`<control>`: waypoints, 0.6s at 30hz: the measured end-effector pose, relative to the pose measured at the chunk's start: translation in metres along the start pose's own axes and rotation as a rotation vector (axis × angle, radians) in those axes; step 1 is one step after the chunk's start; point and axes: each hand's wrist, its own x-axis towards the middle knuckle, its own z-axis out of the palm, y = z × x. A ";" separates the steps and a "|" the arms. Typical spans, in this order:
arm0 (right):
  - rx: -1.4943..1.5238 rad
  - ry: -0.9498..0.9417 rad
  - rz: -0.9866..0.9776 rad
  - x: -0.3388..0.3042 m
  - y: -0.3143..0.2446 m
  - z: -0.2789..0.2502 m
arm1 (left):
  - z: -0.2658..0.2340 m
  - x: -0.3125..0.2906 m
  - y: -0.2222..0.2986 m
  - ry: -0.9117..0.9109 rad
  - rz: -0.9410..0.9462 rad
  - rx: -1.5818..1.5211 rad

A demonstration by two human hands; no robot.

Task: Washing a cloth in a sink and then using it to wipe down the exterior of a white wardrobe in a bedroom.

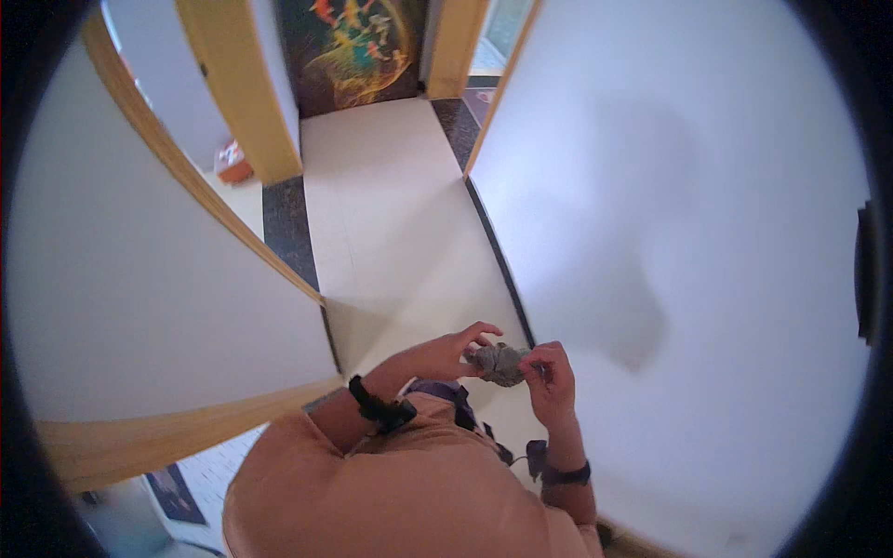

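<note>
A small, crumpled grey cloth-like bundle (503, 364) is held up in front of my body, between both hands. My left hand (459, 352) grips its left side, with the index finger raised and bent above it. On the other side, my right hand (550, 370) pinches the bundle's right edge between thumb and fingers. What exactly the bundle is cannot be made out at this size. Black straps with small devices sit on both wrists.
I stand in a narrow hallway with a pale tiled floor (391, 205). A white wall (726, 232) runs close along the right. Wood-framed doorways (244, 93) open on the left. A dark panel with a colourful fish picture (358, 51) closes the far end.
</note>
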 end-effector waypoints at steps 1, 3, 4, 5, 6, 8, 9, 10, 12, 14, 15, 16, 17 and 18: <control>-0.039 0.009 -0.023 0.019 -0.005 -0.010 | -0.003 0.014 0.012 0.039 0.016 -0.021; -0.142 -0.068 -0.127 0.055 -0.015 -0.033 | -0.008 0.043 0.048 -0.020 0.239 0.130; -0.234 -0.087 -0.209 0.068 -0.008 -0.032 | -0.016 0.054 0.055 -0.062 0.337 0.225; -0.207 -0.126 -0.140 0.079 0.002 -0.031 | -0.022 0.062 0.061 -0.040 0.288 0.199; -0.198 -0.140 -0.165 0.100 0.014 -0.033 | -0.031 0.076 0.076 0.018 0.262 0.168; -0.233 -0.189 -0.265 0.138 0.049 -0.034 | -0.053 0.115 0.053 0.179 0.319 0.251; -0.192 -0.209 -0.241 0.156 0.063 -0.034 | -0.060 0.127 0.050 0.202 0.308 0.245; -0.180 -0.237 -0.244 0.177 0.075 -0.031 | -0.072 0.134 0.048 0.288 0.272 0.305; -0.125 -0.342 -0.316 0.247 0.046 -0.037 | -0.106 0.133 0.093 0.420 0.214 0.364; -0.139 -0.488 -0.452 0.295 0.062 -0.029 | -0.124 0.135 0.096 0.676 0.292 0.592; -0.173 -0.587 -0.427 0.318 0.063 -0.027 | -0.132 0.139 0.101 0.720 0.265 0.603; -0.207 -0.676 -0.403 0.342 0.063 -0.020 | -0.143 0.141 0.107 0.788 0.199 0.674; -0.170 -0.701 -0.425 0.366 0.065 -0.010 | -0.153 0.138 0.112 0.851 0.123 0.745; -0.226 -0.824 -0.524 0.389 0.072 0.003 | -0.163 0.134 0.113 0.884 0.085 0.755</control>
